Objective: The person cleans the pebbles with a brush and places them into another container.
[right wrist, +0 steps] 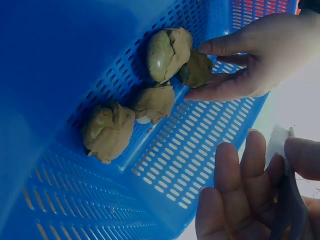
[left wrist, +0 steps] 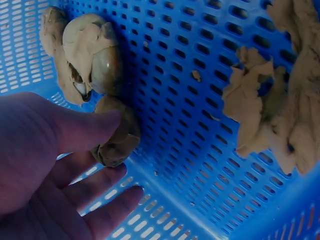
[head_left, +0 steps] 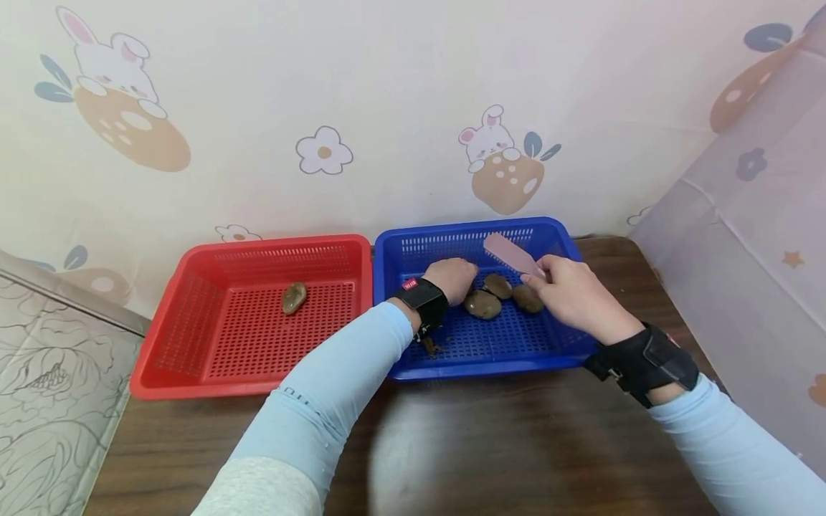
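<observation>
Inside the blue basket (head_left: 490,371), my left hand (head_left: 452,278) pinches a clay-coated egg (left wrist: 125,145) between thumb and fingers; the head view hides this egg behind the hand. Beside it lie more coated eggs (head_left: 482,304), their brown clay partly gone so that smooth shell shows on one (left wrist: 107,70). My right hand (head_left: 574,294) grips a flat pink scraper-like tool (head_left: 506,254) above the basket's right side. In the right wrist view, the tool's dark handle (right wrist: 290,210) lies under the thumb. Peeled clay pieces (left wrist: 250,105) lie on the basket floor near the left wrist.
A red basket (head_left: 252,388) stands directly left of the blue one, with a single brownish egg (head_left: 295,297) on its floor. Both are on a dark wooden table (head_left: 516,444). A patterned cloth wall (head_left: 400,143) rises behind, and another closes the right side.
</observation>
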Tool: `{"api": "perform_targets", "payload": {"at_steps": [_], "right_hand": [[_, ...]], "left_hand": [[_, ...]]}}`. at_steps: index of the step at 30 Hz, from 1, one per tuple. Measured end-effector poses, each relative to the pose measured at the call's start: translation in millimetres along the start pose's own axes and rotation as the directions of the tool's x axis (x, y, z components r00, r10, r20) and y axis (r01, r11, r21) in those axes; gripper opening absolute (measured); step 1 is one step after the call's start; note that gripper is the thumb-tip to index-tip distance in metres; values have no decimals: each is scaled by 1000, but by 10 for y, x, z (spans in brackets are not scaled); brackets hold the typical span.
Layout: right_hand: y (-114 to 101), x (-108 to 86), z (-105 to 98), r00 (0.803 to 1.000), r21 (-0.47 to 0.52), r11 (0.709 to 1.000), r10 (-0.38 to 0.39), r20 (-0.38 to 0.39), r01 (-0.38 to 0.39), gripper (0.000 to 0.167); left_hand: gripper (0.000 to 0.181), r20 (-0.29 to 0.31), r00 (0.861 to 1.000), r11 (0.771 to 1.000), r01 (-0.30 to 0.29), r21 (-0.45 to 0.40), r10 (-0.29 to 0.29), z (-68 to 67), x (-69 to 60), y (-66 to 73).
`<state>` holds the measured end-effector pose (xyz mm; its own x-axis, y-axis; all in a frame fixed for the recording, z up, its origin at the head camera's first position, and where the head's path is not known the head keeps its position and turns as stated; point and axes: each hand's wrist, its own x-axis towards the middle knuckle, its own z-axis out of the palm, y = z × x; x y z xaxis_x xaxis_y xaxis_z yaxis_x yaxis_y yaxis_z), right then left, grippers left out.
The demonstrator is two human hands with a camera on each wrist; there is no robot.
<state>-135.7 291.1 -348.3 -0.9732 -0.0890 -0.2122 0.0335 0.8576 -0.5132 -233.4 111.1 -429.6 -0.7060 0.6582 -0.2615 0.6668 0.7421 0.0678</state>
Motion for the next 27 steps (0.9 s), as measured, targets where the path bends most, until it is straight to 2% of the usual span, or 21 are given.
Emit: {"api": "perform_targets", "payload": {"at_steps": [5, 10, 15, 21, 24, 25, 27], "right_hand": [[-47, -46, -21, 1000, -7, 1000, -4, -7, 4, 31], [-90, -90, -33, 1000, -6, 1000, -12, -10, 12, 34], [-138, -135, -32, 1000, -4, 1000, -25, -19, 25, 34], [-219, -224, -27, 998, -7, 999, -42, -37, 42, 33], [-263, -296, -40, 997, -3, 998, -55, -54, 55, 34], [-279, -322, -47, 996, -3, 998, -59, -62, 59, 35], [-315, -377, -58, 994, -3, 997, -72, -83, 72, 37]], "left_hand": [[20, -56, 998, 1000, 22, -19, -24, -30, -37, -1], [17, -39, 998, 994, 45, -95, -49, -68, -102, -17], [12, -22, 999, 993, 29, -116, -32, -71, -184, -50], [15, -35, 999, 987, 28, -158, -34, -77, -377, -91], [17, -54, 997, 962, 36, -271, -53, -182, -533, -136], [18, -68, 996, 945, 37, -324, -62, -235, -593, -153], [20, -101, 991, 894, 29, -447, -83, -359, -725, -186]]}}
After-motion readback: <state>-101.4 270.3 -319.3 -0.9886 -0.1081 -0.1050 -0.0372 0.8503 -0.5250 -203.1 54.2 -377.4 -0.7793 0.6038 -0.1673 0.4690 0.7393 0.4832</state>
